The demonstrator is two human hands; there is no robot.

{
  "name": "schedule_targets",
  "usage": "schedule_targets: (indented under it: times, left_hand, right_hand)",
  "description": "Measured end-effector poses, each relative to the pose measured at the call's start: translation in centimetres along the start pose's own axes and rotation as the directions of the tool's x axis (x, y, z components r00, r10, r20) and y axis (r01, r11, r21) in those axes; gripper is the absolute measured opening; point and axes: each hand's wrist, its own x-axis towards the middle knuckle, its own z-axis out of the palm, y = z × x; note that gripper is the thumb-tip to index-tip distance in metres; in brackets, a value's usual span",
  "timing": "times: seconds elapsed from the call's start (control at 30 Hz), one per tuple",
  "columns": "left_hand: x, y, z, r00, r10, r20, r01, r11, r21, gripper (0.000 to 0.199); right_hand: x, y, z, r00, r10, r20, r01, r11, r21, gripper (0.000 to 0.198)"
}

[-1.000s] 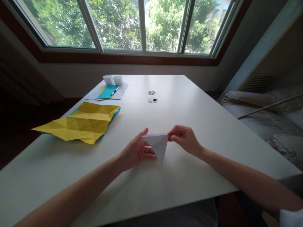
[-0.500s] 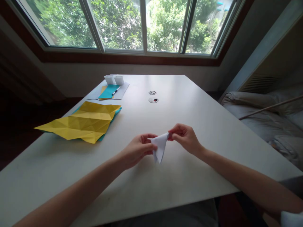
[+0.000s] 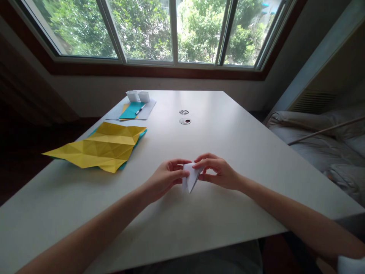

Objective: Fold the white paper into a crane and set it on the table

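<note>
A small piece of folded white paper (image 3: 190,176) is held above the near part of the white table, with a pointed end hanging down. My left hand (image 3: 165,179) pinches its left side, thumb on the near face and fingers behind. From the right, my right hand (image 3: 218,171) has its fingertips over the paper's upper right edge and the thumb below, close to the right edge. The paper's far side is hidden from me.
Creased yellow paper (image 3: 102,146) lies over teal paper (image 3: 122,166) at the left. Farther back are a teal sheet (image 3: 132,110), a pen (image 3: 140,109) and two small white paper boxes (image 3: 144,97). Two round grommets (image 3: 184,121) sit mid-table.
My right hand has moved left and its fingers have shifted from pinching the paper's upper right corner to its upper edge. The corner no longer sticks out to the right. My left hand stays put.
</note>
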Motion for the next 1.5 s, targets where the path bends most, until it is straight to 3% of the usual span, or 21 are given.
schedule_targets:
  times: [0.17,0.3,0.37,0.43,0.5,0.6,0.67,0.73,1.03,1.2,1.27,1.4,1.5]
  left_hand:
    - [0.0,-0.1,0.0,0.999,-0.041,-0.015,0.041,0.998,-0.043,0.034]
    - [0.1,-0.4,0.1,0.999,-0.028,-0.021,0.027,0.998,-0.054,0.030]
    - [0.1,-0.7,0.0,1.000,0.006,0.001,-0.006,0.999,0.050,0.035]
    - [0.1,-1.0,-0.1,0.995,0.100,-0.003,-0.096,0.962,0.256,0.043]
    - [0.0,-1.3,-0.2,0.961,0.276,-0.013,-0.225,0.808,0.545,0.043]
    - [-0.1,-1.4,-0.4,0.867,0.468,0.172,-0.349,0.324,0.879,0.027]
    - [-0.1,-1.2,-0.6,0.834,0.426,0.352,-0.411,0.052,0.910,0.021]
    - [-0.1,-1.1,-0.7,0.817,0.345,0.462,-0.461,-0.090,0.883,0.022]
    - [-0.7,-1.6,0.0,0.761,0.307,0.572,-0.428,-0.425,0.797,0.023]
    - [-0.9,-1.8,0.4,0.760,0.283,0.585,-0.408,-0.493,0.768,0.020]
    - [-0.9,-1.9,0.4,0.768,0.276,0.578,-0.399,-0.500,0.769,0.018]
    - [-0.9,-2.0,0.7,0.779,0.275,0.564,-0.379,-0.510,0.772,0.016]
    - [-1.1,-1.9,1.0,0.793,0.272,0.545,-0.363,-0.507,0.782,0.016]
  right_hand:
    - [0.1,-0.3,-0.7,0.998,-0.038,0.041,0.043,0.989,-0.144,0.034]
    - [0.0,-0.5,-0.7,0.997,0.054,-0.053,-0.066,0.963,-0.260,0.022]
    - [0.0,-0.5,-0.6,0.979,0.133,-0.153,-0.173,0.942,-0.287,0.022]
    - [0.2,-0.3,-0.4,0.952,0.209,-0.223,-0.270,0.918,-0.291,0.023]
    - [0.3,0.0,-0.4,0.935,0.266,-0.234,-0.329,0.897,-0.295,0.022]
    - [0.3,0.5,-0.4,0.932,0.316,-0.179,-0.359,0.872,-0.331,0.021]
    - [0.4,0.9,-0.5,0.930,0.331,-0.157,-0.366,0.859,-0.358,0.019]
    - [0.4,1.3,-0.5,0.928,0.338,-0.158,-0.373,0.843,-0.387,0.018]
    - [0.6,1.1,-0.2,0.906,0.380,-0.185,-0.423,0.824,-0.376,0.015]
    - [0.2,1.3,-0.1,0.901,0.413,-0.131,-0.428,0.803,-0.414,0.014]
    - [0.0,1.5,0.0,0.922,0.360,-0.142,-0.383,0.795,-0.471,0.016]
    - [-0.2,1.3,0.3,0.992,0.109,-0.071,-0.129,0.760,-0.636,0.022]
    - [-0.5,1.1,0.4,1.000,0.001,-0.009,-0.007,0.728,-0.685,0.018]
